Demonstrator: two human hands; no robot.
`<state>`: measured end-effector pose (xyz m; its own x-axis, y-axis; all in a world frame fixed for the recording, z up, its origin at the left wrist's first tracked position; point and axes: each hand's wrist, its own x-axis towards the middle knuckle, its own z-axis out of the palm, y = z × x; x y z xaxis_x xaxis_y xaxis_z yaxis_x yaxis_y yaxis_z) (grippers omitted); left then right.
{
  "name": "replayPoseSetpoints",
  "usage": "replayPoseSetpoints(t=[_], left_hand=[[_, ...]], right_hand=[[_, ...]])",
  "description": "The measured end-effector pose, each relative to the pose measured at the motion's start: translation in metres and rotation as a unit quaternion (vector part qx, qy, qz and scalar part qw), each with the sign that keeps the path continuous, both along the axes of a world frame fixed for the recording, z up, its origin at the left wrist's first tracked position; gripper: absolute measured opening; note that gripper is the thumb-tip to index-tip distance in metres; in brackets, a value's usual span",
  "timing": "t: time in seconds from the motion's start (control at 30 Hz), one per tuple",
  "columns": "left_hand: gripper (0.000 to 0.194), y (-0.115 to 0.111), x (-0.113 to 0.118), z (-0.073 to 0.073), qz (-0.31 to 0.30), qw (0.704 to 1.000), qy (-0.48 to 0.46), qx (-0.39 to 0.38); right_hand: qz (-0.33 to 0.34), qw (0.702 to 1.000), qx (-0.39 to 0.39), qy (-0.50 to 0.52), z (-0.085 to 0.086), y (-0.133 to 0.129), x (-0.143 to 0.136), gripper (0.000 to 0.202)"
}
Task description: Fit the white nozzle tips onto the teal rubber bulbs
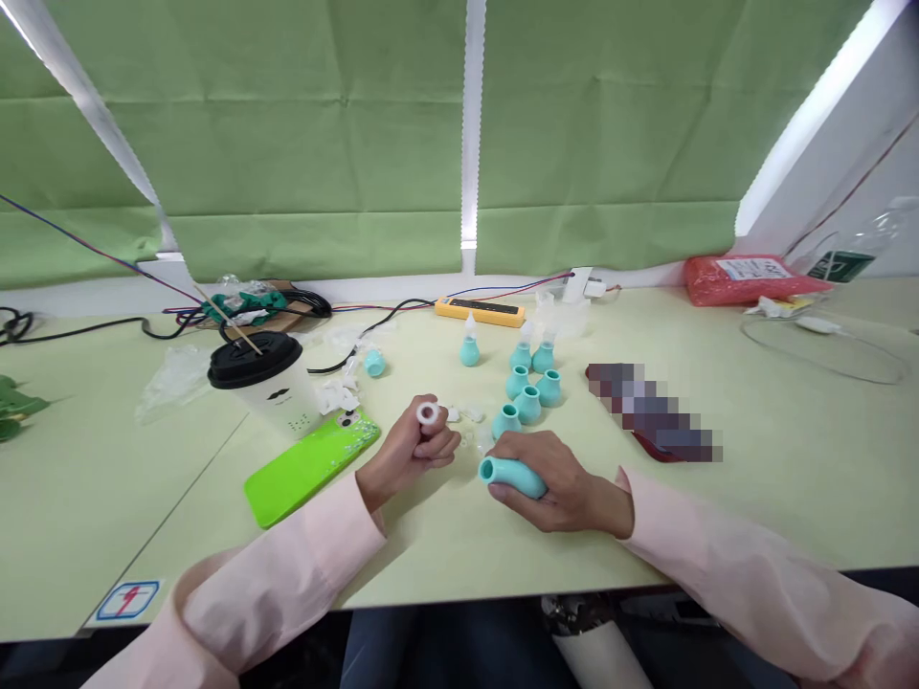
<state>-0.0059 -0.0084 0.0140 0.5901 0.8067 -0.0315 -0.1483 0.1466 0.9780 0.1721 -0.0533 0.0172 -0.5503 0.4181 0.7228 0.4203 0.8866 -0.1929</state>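
My left hand (413,445) is closed around a small white ring-ended plastic part (428,413), its round opening facing up. In my right hand (560,478) lies a teal rubber bulb (513,475), gripped on its side with the open neck pointing left toward my left hand. Just beyond the right hand stand several open teal bulbs (528,404). Behind them, two teal bulbs (532,356) carry clear tips, and another tipped bulb (469,350) stands apart to the left. Small clear and white pieces (470,413) lie between the hands.
A paper cup (280,407) with a black lid and a green phone case (312,467) are at left. One teal bulb (374,363) lies near white scraps. A yellow power strip (480,311) sits at the back. To the right are a pixelated phone (653,416) and a red package (747,277).
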Motion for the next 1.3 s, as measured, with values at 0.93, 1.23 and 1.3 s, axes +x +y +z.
replayPoseSetpoints(t=[0.93, 1.23, 1.3], left_hand=[[0.035, 0.002, -0.002, -0.011, 0.134, 0.661, 0.471, 0.569], [0.052, 0.082, 0.033, 0.013, 0.278, 0.698, 0.411, 0.517], [0.052, 0.106, 0.047, 0.015, 0.295, 0.733, 0.398, 0.467]], right_hand=[[-0.219, 0.893, -0.32, -0.229, 0.043, 0.06, 0.089, 0.024], [-0.276, 0.884, -0.274, -0.26, 0.044, 0.058, 0.087, 0.035], [-0.294, 0.887, -0.248, -0.254, 0.044, 0.058, 0.084, 0.039]])
